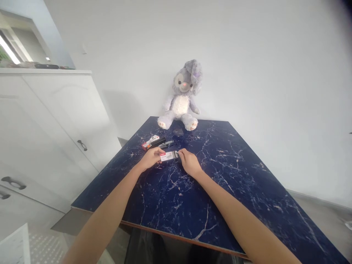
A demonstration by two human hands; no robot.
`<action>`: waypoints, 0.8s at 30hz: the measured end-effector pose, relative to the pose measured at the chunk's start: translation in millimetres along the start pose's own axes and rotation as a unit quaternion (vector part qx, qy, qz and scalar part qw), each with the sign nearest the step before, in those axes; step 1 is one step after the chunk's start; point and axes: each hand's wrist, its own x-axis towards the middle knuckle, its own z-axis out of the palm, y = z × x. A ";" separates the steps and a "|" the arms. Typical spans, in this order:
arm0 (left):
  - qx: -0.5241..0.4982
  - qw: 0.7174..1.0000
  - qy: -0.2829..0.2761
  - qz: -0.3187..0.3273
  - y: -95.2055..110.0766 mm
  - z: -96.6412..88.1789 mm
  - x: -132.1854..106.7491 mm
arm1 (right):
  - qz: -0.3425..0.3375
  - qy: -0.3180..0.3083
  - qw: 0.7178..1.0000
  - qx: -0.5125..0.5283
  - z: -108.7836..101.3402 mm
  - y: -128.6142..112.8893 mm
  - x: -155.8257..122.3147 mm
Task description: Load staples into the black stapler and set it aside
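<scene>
Over the table, my left hand (pixel 151 158) grips the left end of a small white and red staple box (pixel 166 156). My right hand (pixel 189 161) is closed in a pinch at the box's right end, where a greyish flap or inner part shows; which of these it is cannot be told. Just beyond my left hand lies a black stapler (pixel 158 142) with a metal rail (pixel 166 144) beside it. A second white and red box (pixel 150 141) rests to the left of the stapler, partly covered by it.
A grey plush rabbit (pixel 181 104) sits at the far edge of the dark blue marble-patterned table (pixel 225 176), against a white wall (pixel 261 66). White cabinets (pixel 55 113) with dark handles stand along the left. The table's near edge runs below my forearms.
</scene>
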 end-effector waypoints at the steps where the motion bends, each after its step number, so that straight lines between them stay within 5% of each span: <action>1: 0.008 1.000 -0.021 0.006 -0.4 0.2 -0.2 | -0.028 -0.004 0.999 0.019 -0.2 -0.9 -0.4; 4: 0.023 0.998 -0.048 0.021 -1.3 0.8 -0.3 | -0.075 -0.010 0.996 0.042 -0.2 -3.3 -2.2; 16: -0.009 1.000 -0.003 -0.003 5.0 1.0 -2.2 | -0.064 0.054 0.993 0.080 -5.2 -7.4 -5.2; 24: -0.063 0.995 -0.065 -0.049 10.7 3.6 -7.9 | 0.036 0.062 0.978 0.196 -9.5 -3.2 -3.1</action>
